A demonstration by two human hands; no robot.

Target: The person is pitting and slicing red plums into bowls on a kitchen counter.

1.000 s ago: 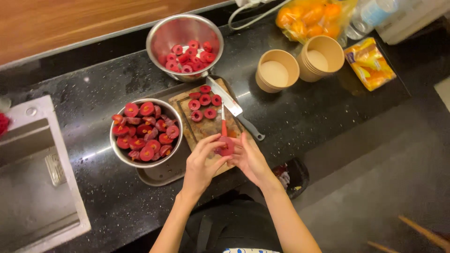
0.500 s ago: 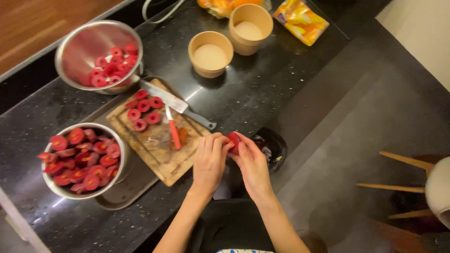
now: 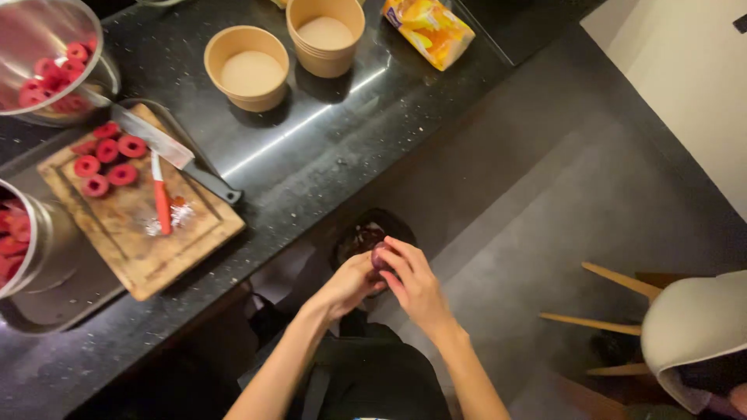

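— Where are the hands?

— Off the near edge of the worktop [image 3: 327, 148], over a dark bin [image 3: 372, 233] on the floor. The left hand [image 3: 352, 281] and right hand [image 3: 412, 280] are pressed close together, fingers pinching a dark red piece of fruit [image 3: 380, 257] between them.

— And on the worktop?

— A wooden cutting board [image 3: 140, 233] to the left, with red fruit rings [image 3: 105, 159] at its far end, a red-handled peeler [image 3: 161, 198] and a black-handled knife [image 3: 175, 155] lying across it. Metal bowls of red fruit sit at the far left [image 3: 47, 58] and near left [image 3: 27, 241]. Two paper cups [image 3: 247, 70] stand farther off, with a yellow packet [image 3: 428, 29] to their right.
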